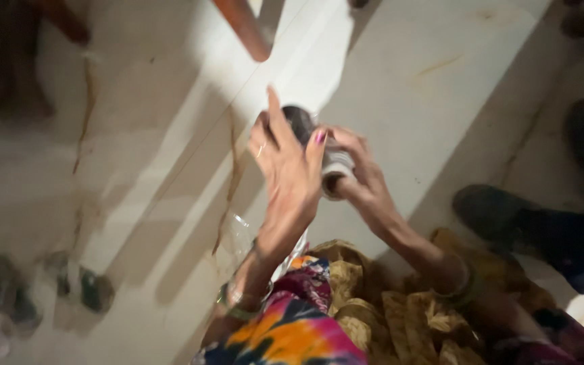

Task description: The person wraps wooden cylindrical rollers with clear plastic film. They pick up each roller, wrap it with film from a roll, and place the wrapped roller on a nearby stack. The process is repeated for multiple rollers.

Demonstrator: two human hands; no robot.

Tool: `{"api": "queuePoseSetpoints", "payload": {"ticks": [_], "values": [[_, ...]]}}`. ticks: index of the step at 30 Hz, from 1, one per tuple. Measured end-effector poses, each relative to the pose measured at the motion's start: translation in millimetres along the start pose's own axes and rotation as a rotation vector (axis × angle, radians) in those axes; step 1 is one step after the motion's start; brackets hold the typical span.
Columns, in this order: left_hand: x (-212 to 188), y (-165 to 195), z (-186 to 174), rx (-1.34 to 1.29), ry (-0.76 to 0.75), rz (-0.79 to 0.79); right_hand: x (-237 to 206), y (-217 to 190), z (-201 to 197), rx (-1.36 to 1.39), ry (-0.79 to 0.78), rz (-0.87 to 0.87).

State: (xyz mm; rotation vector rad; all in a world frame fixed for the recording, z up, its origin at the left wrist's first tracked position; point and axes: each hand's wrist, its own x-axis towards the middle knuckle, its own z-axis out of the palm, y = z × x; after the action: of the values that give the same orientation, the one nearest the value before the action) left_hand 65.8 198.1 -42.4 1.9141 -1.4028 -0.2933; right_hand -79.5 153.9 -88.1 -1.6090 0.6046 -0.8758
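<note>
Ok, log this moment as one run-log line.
left hand: grips dark round end of small silvery cylindrical container | right hand: holds its other end | below: pale marble floor | lap: multicoloured patterned cloth

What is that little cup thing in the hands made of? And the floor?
The cup in the left hand and right hand looks like shiny metal, perhaps steel: pale ridged side, dark inside. Blur leaves it uncertain. The floor seems polished stone, likely marble: creamy, glossy, with brown veins.
</note>
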Motion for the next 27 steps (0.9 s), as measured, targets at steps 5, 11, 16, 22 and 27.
{"api": "queuePoseSetpoints", "payload": {"ticks": [5,11,16,22,27], "values": [[23.5,-22.3,-24.1,0.134,-0.124,0.426,52.1,53.5,-45.6,0.278,-0.359,0.304],[55.6,-44.7,-11.1,-0.598,-0.158,0.093,45.0,80.9,-43.1,0.176,-0.321,0.173],[40.2,2.5,10.7,-0.528,0.267,-0.12,-19.6,89.7,26.7,-0.357,0.078,-0.094],[60.3,-41.0,-5.8,-0.145,-0.099,0.494,58.9,181.3,-28.8,0.357,-0.39,0.378],[77.7,-47.0,23.9,-0.51,0.318,-0.135,31.3,145.6,4.7,0.097,-0.121,0.045]]}}
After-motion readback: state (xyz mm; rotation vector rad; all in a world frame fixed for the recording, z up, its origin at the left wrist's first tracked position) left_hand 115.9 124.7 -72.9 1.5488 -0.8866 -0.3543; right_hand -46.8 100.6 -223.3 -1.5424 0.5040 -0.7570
